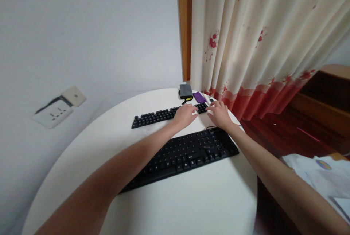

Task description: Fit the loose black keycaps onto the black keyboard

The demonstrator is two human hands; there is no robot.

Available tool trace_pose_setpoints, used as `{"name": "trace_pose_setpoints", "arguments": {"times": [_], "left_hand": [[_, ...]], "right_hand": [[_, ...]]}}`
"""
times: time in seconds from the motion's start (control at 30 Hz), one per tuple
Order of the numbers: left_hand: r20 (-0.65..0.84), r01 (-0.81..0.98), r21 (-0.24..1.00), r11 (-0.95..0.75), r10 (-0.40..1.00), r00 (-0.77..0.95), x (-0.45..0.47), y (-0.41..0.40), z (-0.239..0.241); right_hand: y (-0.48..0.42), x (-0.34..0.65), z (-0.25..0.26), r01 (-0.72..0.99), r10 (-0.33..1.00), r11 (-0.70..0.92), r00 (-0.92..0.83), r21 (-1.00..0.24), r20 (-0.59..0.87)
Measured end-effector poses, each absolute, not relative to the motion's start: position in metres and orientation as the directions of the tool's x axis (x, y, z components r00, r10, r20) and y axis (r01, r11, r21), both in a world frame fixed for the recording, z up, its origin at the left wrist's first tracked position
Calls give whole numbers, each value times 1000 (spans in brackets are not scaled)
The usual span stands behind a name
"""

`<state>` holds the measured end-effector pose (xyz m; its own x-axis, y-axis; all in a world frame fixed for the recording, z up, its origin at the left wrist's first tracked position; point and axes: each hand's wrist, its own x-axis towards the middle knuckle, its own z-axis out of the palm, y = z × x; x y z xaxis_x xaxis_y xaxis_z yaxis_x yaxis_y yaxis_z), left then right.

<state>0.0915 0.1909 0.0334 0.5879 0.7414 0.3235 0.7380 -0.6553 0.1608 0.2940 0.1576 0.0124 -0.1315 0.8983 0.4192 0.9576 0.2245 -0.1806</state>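
Observation:
A long block of black keycaps (pixel 154 117) lies across the far part of the white table, with an uneven edge like loose caps set in rows. My left hand (pixel 185 115) rests over its right part, fingers bent and thumb apart. Facing it from the right, my right hand (pixel 219 114) has its fingertips at the block's right end, thumb and forefinger apart. Between the two hands several keycaps (pixel 201 107) show. Nearer to me lies a black keyboard (pixel 188 151), slightly tilted across the table; my left forearm covers its left part.
Beyond the keycaps sit a dark grey pouch (pixel 186 91) with a yellow edge and a purple cloth-like piece (pixel 199 97). The round white table (pixel 175 206) stands against a wall with a socket (pixel 53 114). A flowered curtain (pixel 251 45) hangs to the right.

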Motion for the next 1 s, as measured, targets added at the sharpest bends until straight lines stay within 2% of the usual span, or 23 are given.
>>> {"name": "trace_pose_setpoints", "arguments": {"times": [0.17, 0.33, 0.5, 0.6, 0.8, 0.9, 1.0], "left_hand": [[301, 748, 108, -655, 739, 603, 107, 206, 19], [294, 733, 64, -677, 715, 635, 115, 208, 11], [294, 740, 78, -668, 724, 623, 116, 206, 6], [315, 731, 130, -670, 727, 610, 114, 205, 5], [294, 720, 222, -657, 749, 593, 115, 206, 3], [284, 738, 261, -622, 780, 557, 117, 205, 5], [282, 743, 300, -599, 800, 530, 118, 194, 11]], "right_hand": [[172, 289, 4, 962, 904, 267, -227, -63, 363], [178, 288, 3, 960, 900, 278, -244, -44, 361], [179, 292, 1, 948, 884, 306, -249, -88, 396], [176, 293, -1, 931, 872, 348, -277, -114, 403], [171, 290, -3, 900, 888, 394, -320, -187, 330], [168, 291, -1, 896, 902, 375, -293, -238, 316], [159, 299, 2, 898, 904, 325, -204, -295, 377]]}}
